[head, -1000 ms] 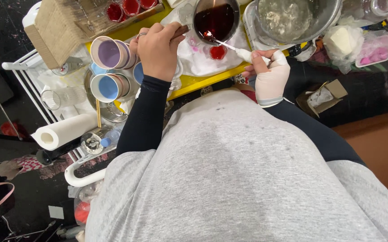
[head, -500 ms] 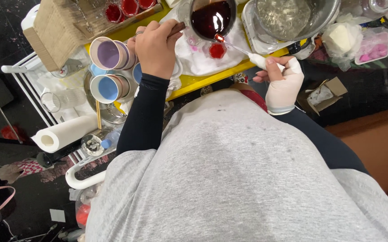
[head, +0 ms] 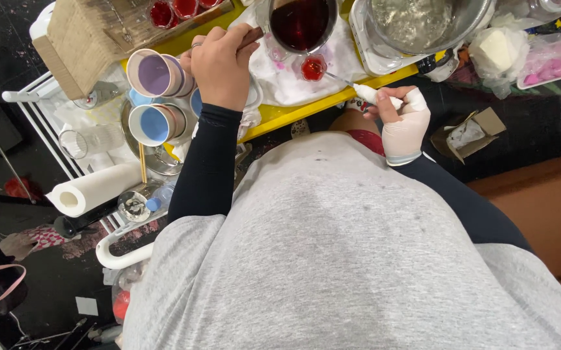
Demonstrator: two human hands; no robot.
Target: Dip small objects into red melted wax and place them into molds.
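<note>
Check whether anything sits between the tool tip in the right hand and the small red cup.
Nothing visible does. The right hand holds a white-handled tool whose thin tip points at the small red cup; only bare white cloth lies between them.

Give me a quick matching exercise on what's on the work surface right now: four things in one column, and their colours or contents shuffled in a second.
Things:
1. Pot held by the left hand
2. Upper tilted cup
3. Lower tilted cup
4. Paper towel roll

Colours or contents:
A. Blue inside
B. White
C. Dark red liquid
D. Lilac inside

Pot. The right hand holds a white-handled tool.

Pairs: 1-C, 2-D, 3-A, 4-B
</note>
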